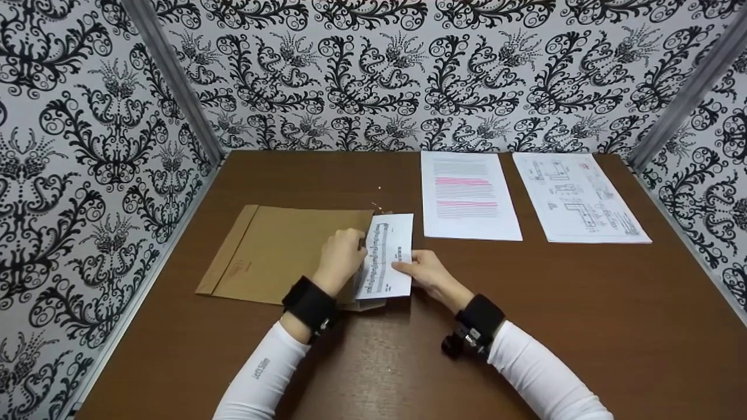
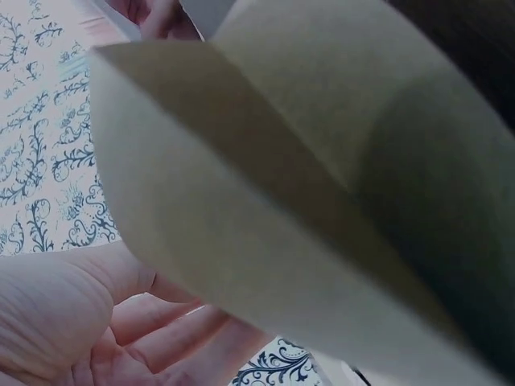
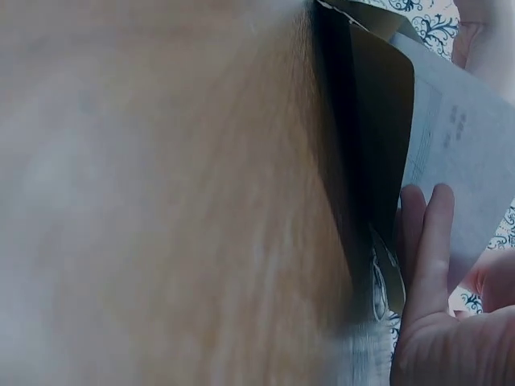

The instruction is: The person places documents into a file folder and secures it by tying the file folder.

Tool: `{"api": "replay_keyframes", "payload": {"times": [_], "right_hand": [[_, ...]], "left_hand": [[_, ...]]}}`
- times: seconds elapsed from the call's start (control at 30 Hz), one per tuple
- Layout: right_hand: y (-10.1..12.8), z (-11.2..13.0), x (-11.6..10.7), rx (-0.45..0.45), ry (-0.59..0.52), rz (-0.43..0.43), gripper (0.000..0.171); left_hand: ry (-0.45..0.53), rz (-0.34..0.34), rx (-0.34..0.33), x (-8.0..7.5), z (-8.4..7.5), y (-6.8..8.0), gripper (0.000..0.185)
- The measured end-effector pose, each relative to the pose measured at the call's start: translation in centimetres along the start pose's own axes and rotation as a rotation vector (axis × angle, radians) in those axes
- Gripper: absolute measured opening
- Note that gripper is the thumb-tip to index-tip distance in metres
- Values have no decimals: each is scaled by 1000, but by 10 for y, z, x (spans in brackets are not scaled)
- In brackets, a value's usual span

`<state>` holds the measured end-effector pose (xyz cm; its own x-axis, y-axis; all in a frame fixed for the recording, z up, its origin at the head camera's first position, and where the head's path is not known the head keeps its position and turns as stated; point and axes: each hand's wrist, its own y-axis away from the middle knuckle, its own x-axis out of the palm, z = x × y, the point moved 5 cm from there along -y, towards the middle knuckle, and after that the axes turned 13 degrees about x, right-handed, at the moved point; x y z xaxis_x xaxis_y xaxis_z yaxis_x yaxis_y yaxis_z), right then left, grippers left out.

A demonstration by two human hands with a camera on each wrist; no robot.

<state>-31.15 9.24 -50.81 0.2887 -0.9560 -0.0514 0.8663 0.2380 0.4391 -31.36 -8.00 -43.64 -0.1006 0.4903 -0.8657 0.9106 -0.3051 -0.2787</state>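
A brown envelope (image 1: 280,251) lies flat on the brown table (image 1: 583,303), its open end to the right. My left hand (image 1: 343,255) grips that open end and lifts its upper layer (image 2: 282,201). A white printed sheet (image 1: 388,256) is partly inside the mouth of the envelope. My right hand (image 1: 425,271) pinches the sheet at its right edge. In the right wrist view the fingers (image 3: 434,265) lie along the sheet (image 3: 459,161) beside the dark envelope opening (image 3: 378,137). In the left wrist view the left hand's palm (image 2: 121,322) sits under the envelope paper.
Two more sheets lie at the back right: one with pink highlighted lines (image 1: 468,195), one with line drawings (image 1: 578,198). Patterned walls (image 1: 87,146) enclose the table on the left, back and right. Small specks (image 1: 378,205) lie behind the envelope.
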Motion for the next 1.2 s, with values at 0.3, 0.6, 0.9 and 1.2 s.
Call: {"api": "replay_keyframes", "payload": {"times": [0.3, 0.6, 0.9, 1.2], "right_hand": [[3, 0, -1, -27, -5, -45, 33], [13, 4, -3, -93, 41, -120, 32], [12, 6, 1, -114, -2, -171, 28], [6, 10, 6, -138, -2, -204, 25]], "left_hand": [[-49, -52, -3, -5, -6, -1, 6], [-104, -111, 32, -8, -11, 1, 11], [-125, -151, 67, -10, -15, 2, 13], [-106, -161, 88, -10, -18, 1, 14]]}}
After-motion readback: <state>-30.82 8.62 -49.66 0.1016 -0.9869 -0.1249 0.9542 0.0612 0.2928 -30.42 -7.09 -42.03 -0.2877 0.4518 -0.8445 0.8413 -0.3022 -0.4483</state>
